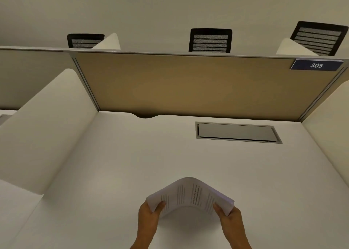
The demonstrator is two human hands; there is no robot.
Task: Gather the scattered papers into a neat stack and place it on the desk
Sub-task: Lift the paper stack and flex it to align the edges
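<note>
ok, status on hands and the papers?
Left hand and right hand gripping bowed stack of white printed papers by its ends, above white desk. Not set down. Nothing in the way.

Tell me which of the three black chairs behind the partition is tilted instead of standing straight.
The rightmost chair, above the 305 sign. Its mesh back leans at an angle, while the middle chair and the left chair look upright.

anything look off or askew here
Only the paper stack: gripped at both ends by the left hand and right hand, it arches upward in the middle above the desk, not flat.
</note>
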